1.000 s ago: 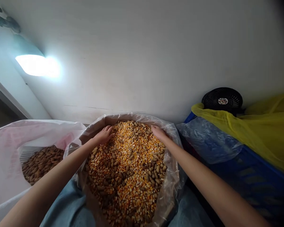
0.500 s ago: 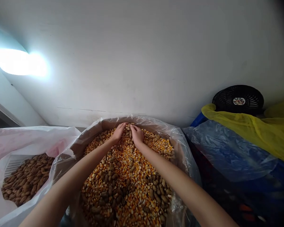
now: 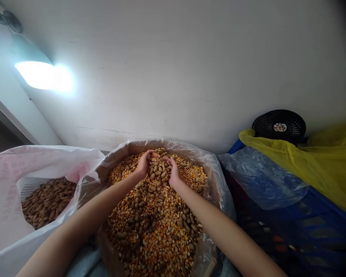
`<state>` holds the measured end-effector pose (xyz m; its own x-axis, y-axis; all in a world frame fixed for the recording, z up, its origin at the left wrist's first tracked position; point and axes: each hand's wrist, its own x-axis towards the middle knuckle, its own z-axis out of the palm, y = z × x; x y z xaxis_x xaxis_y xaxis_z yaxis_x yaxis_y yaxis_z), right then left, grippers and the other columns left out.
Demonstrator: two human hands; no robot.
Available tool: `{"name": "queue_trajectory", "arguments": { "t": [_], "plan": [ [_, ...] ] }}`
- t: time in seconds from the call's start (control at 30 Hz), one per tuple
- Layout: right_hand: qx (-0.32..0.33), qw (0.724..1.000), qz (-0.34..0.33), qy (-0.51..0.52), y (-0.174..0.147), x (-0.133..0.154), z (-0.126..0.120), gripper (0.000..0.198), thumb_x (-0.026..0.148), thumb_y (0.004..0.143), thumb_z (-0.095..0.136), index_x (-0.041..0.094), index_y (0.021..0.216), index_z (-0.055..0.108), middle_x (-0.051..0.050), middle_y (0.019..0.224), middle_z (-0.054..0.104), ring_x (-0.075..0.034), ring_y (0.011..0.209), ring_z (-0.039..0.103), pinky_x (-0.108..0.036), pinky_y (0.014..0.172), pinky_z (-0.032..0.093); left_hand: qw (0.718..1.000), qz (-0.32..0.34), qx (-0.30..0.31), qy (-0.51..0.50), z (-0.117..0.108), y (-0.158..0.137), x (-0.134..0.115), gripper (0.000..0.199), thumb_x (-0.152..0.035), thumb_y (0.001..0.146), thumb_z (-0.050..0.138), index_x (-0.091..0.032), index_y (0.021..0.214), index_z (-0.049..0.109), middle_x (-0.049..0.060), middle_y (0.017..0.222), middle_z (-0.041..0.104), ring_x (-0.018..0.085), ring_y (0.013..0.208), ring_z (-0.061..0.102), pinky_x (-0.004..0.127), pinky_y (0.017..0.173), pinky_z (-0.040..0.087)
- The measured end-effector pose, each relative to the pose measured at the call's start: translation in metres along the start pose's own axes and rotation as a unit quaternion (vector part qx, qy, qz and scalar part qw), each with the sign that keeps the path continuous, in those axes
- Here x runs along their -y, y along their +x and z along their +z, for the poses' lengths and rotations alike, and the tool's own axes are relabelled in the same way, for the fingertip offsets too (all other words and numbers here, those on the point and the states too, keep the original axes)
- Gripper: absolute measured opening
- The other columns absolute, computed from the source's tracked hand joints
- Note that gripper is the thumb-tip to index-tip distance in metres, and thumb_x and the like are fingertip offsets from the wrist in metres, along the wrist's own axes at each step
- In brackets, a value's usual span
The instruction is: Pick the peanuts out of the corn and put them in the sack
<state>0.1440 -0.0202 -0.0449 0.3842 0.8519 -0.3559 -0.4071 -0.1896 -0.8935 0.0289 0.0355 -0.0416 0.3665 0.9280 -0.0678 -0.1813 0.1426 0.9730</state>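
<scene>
My left hand (image 3: 143, 164) and my right hand (image 3: 174, 170) are at the far side of a clear-plastic-lined sack (image 3: 219, 184), facing each other with curved fingers. Between them a heap of unshelled peanuts (image 3: 159, 170) is cupped, both palms against its sides. Some of the fingers are hidden among the peanuts. Yellow-orange corn kernels (image 3: 161, 246) fill the sack around the heap. More peanuts lie mixed in, with dark clusters nearer me and by my right forearm.
At left, a white plastic bag (image 3: 5, 184) holds brown nuts (image 3: 50, 202). A blue crate (image 3: 314, 227) at right carries clear plastic, yellow mesh (image 3: 328, 165) and a black fan (image 3: 278, 127). Behind the sack rises a wall (image 3: 175, 77); a bright lamp (image 3: 37, 75) hangs upper left.
My hands have moved apart and slightly nearer me from being almost together at the sack's far edge. More peanuts now show heaped between them. The camera view has shifted a little.
</scene>
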Motion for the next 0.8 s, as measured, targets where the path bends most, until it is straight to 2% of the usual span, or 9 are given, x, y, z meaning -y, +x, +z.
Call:
{"name": "queue_trajectory", "arguments": {
  "t": [0.07, 0.13, 0.23, 0.37, 0.5, 0.63, 0.8],
  "plan": [
    [0.007, 1.000, 0.003, 0.024, 0.001, 0.004, -0.003, 0.032, 0.046, 0.075, 0.039, 0.023, 0.079, 0.061, 0.000, 0.073, 0.062, -0.013, 0.062, 0.057, -0.023, 0.052, 0.042, 0.999, 0.023, 0.043, 0.022, -0.009, 0.002, -0.008, 0.039, -0.049, 0.073, 0.041, -0.020, 0.095, 0.054, 0.005, 0.090, 0.061, 0.017, 0.077, 0.058, 0.028, 0.069, 0.044],
    [0.028, 0.999, -0.010, 0.038, 0.001, 0.007, -0.005, 0.031, 0.043, 0.076, 0.039, 0.021, 0.075, 0.061, -0.001, 0.071, 0.062, -0.011, 0.060, 0.056, -0.022, 0.052, 0.041, 0.990, 0.070, 0.071, 0.097, -0.019, 0.003, -0.013, 0.035, -0.045, 0.072, 0.045, -0.018, 0.089, 0.058, 0.006, 0.092, 0.061, 0.018, 0.087, 0.056, 0.029, 0.078, 0.041],
    [0.021, 0.998, -0.042, 0.036, 0.003, 0.010, -0.008, 0.030, 0.040, 0.077, 0.040, 0.019, 0.072, 0.062, -0.001, 0.073, 0.063, -0.010, 0.061, 0.056, -0.020, 0.054, 0.041, 0.959, 0.127, 0.084, 0.239, -0.034, 0.006, -0.014, 0.033, -0.042, 0.072, 0.047, -0.017, 0.086, 0.062, 0.006, 0.096, 0.061, 0.020, 0.096, 0.051, 0.030, 0.088, 0.035],
    [-0.003, 0.996, -0.075, 0.052, 0.008, 0.013, -0.012, 0.027, 0.033, 0.078, 0.040, 0.018, 0.067, 0.060, -0.001, 0.069, 0.062, -0.010, 0.064, 0.057, -0.020, 0.060, 0.043, 0.920, 0.174, 0.092, 0.340, -0.047, 0.010, -0.012, 0.034, -0.043, 0.073, 0.044, -0.019, 0.090, 0.063, 0.005, 0.100, 0.060, 0.020, 0.096, 0.051, 0.030, 0.089, 0.034],
    [0.014, 0.990, -0.095, 0.099, 0.014, 0.013, -0.016, 0.024, 0.030, 0.079, 0.040, 0.019, 0.065, 0.057, -0.001, 0.068, 0.061, -0.012, 0.068, 0.058, -0.022, 0.065, 0.045, 0.893, 0.200, 0.095, 0.392, -0.053, 0.011, -0.011, 0.035, -0.043, 0.075, 0.041, -0.021, 0.094, 0.062, 0.005, 0.101, 0.060, 0.021, 0.096, 0.052, 0.030, 0.087, 0.036],
    [0.007, 0.992, -0.066, 0.111, 0.014, 0.014, -0.019, 0.023, 0.030, 0.079, 0.039, 0.019, 0.069, 0.057, -0.002, 0.074, 0.061, -0.012, 0.071, 0.058, -0.022, 0.062, 0.046, 0.858, 0.219, 0.109, 0.451, -0.054, 0.011, -0.011, 0.037, -0.042, 0.078, 0.036, -0.021, 0.097, 0.060, 0.005, 0.102, 0.060, 0.021, 0.096, 0.052, 0.031, 0.087, 0.035],
    [-0.015, 0.995, -0.021, 0.095, 0.010, 0.018, -0.021, 0.026, 0.033, 0.080, 0.037, 0.017, 0.072, 0.056, -0.004, 0.077, 0.060, -0.011, 0.065, 0.057, -0.021, 0.053, 0.045, 0.817, 0.229, 0.123, 0.515, -0.051, 0.008, -0.012, 0.041, -0.042, 0.081, 0.030, -0.019, 0.103, 0.056, 0.005, 0.106, 0.057, 0.020, 0.099, 0.049, 0.031, 0.087, 0.035]
  ]
}}
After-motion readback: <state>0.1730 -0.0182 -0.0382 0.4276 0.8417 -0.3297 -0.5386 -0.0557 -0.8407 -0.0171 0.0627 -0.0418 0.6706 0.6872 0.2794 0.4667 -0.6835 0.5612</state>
